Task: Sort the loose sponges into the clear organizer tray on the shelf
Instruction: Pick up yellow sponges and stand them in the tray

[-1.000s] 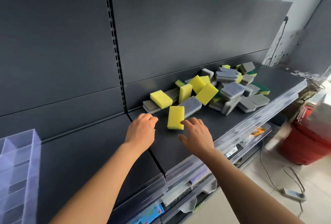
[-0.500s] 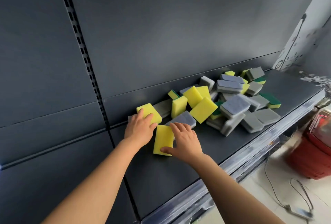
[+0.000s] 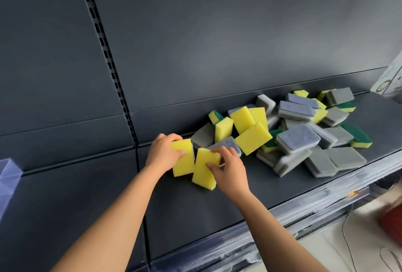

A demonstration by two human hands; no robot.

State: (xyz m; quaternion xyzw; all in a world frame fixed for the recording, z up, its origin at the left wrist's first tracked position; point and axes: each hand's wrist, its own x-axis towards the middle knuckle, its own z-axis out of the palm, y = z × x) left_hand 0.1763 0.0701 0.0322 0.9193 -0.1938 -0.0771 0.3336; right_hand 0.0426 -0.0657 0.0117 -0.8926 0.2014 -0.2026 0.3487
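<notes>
A heap of loose sponges, yellow, grey, lilac-topped and green-backed, lies on the dark shelf against the back panel. My left hand grips a yellow sponge at the pile's left end, thumb on its face. My right hand holds a second yellow sponge, tilted up on its edge beside the first. Only a corner of the clear organizer tray shows at the far left edge.
A slotted upright divides the dark back panels. The shelf's front edge carries a clear price strip. Below right are a blurred red bucket and a cable on the floor.
Both hands have closed on yellow sponges and drawn them away from the pile toward me. The view has swung left, bringing the tray's corner back into sight.
</notes>
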